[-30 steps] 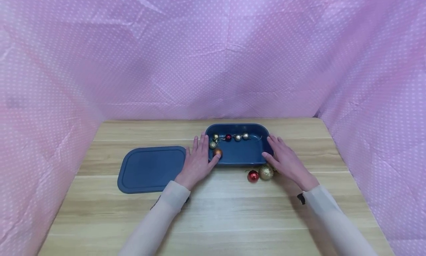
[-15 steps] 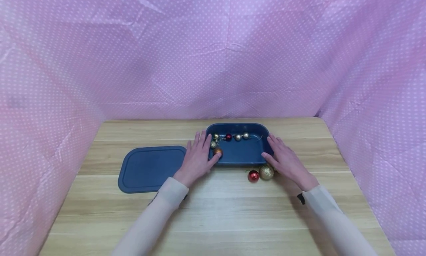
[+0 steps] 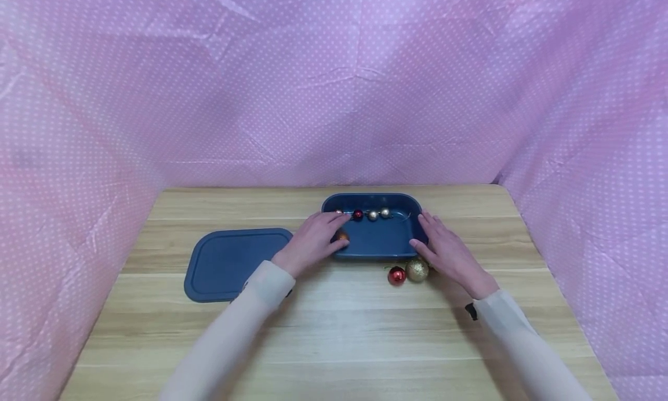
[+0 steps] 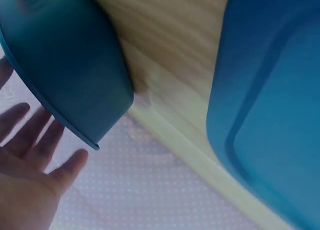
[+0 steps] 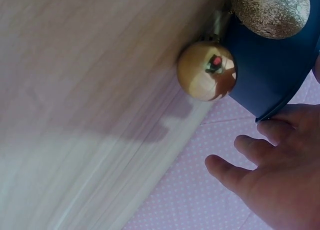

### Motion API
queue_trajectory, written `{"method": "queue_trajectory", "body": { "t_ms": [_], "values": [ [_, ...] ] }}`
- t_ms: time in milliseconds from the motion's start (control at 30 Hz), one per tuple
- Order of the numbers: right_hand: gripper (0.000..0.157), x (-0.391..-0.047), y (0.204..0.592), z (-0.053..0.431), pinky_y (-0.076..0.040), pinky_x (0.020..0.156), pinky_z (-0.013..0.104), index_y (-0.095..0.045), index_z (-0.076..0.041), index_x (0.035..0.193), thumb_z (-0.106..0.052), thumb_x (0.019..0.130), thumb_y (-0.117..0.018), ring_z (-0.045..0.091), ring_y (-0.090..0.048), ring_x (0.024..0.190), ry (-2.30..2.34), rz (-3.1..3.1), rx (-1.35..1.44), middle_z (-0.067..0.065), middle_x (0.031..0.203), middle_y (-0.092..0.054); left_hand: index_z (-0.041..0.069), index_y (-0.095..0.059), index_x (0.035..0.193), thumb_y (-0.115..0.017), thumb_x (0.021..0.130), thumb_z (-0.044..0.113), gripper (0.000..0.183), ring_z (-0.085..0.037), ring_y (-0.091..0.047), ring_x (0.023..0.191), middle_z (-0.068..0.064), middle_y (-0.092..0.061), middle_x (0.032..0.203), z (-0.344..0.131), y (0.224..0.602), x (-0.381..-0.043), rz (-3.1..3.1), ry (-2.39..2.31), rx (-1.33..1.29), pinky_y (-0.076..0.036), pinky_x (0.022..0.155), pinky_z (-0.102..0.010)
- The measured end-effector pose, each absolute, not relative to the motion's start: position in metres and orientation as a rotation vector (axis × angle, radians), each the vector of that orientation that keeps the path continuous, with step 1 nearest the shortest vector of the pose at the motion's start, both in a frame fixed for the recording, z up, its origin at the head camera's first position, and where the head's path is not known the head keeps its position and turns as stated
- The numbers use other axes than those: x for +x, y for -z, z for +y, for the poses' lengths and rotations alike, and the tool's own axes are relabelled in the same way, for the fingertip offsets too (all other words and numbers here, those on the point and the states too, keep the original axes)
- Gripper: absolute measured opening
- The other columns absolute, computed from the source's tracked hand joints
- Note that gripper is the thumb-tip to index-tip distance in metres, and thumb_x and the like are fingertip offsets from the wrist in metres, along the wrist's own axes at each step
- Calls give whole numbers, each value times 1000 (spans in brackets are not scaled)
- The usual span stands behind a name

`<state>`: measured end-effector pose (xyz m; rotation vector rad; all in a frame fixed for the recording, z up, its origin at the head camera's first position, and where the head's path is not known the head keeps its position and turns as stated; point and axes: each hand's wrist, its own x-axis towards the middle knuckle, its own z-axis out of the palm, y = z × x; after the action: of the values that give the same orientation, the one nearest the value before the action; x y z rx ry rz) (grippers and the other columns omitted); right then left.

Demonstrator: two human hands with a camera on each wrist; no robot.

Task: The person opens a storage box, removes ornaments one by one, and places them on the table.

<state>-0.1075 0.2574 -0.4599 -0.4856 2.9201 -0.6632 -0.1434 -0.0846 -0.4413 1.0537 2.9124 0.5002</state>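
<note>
A blue box stands open near the back of the table. Along its far inner wall lie a dark red bauble and two pale gold baubles. My left hand reaches over the left rim, fingers extended above an orange bauble; whether it touches that bauble is hidden. At the right end, my right hand rests on the rim with its fingers spread. Against the front wall, outside, sit a red bauble and a glittery gold one. The right wrist view adds a shiny gold bauble.
Left of the box, a flat blue lid lies on the wooden table. Pink dotted cloth hangs behind the table and along both sides.
The fingers of my left hand have swung from the left rim inward over the box, covering the gold baubles in that corner. My right hand has stayed in place.
</note>
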Motion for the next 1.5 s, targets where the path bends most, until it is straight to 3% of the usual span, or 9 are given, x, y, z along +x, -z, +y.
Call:
{"method": "queue_trajectory", "body": {
  "t_ms": [167,400,767,967,1233,1500],
  "values": [
    [76,-109,461,257,-21,119,66,-25,6,161,-45,109,-48,50,-18,153,665,2929,-497,23,170,-16,7,-59,146,-76,96,32,58,-27,-62,122,-10,-68,131,-82,437,-154,2836,-434,1165,-43,112,-47],
    [76,-108,461,257,-21,119,65,-25,6,161,-45,109,-48,51,-18,152,667,2932,-501,24,169,-16,8,-64,141,-77,95,35,55,-29,-59,131,-10,-66,137,-81,435,-162,2781,-253,1169,-31,118,-59],
    [76,-108,462,258,-22,119,65,-25,6,161,-45,109,-48,50,-19,152,668,2934,-495,24,169,-17,10,-72,132,-81,92,34,48,-24,-65,119,-7,-72,125,-78,436,-170,2733,-178,1143,-28,116,-67],
    [76,-108,462,257,-21,120,63,-25,6,161,-45,109,-48,50,-19,153,665,2928,-496,24,169,-16,12,-74,128,-81,92,31,42,-22,-65,118,-5,-72,124,-76,438,-173,2706,-176,1137,-28,116,-68],
    [76,-108,462,256,-21,120,62,-26,6,161,-45,109,-48,49,-20,153,684,2930,-502,24,170,-17,17,-79,112,-81,93,25,22,-19,-65,112,-1,-74,115,-74,436,-174,2682,-169,1137,-28,115,-68],
    [76,-108,463,257,-20,121,61,-25,5,161,-46,109,-47,48,-19,153,691,2924,-497,23,170,-16,18,-80,111,-79,94,24,18,-18,-66,112,1,-75,113,-74,438,-173,2698,-185,1115,-27,117,-67]
  ]
}}
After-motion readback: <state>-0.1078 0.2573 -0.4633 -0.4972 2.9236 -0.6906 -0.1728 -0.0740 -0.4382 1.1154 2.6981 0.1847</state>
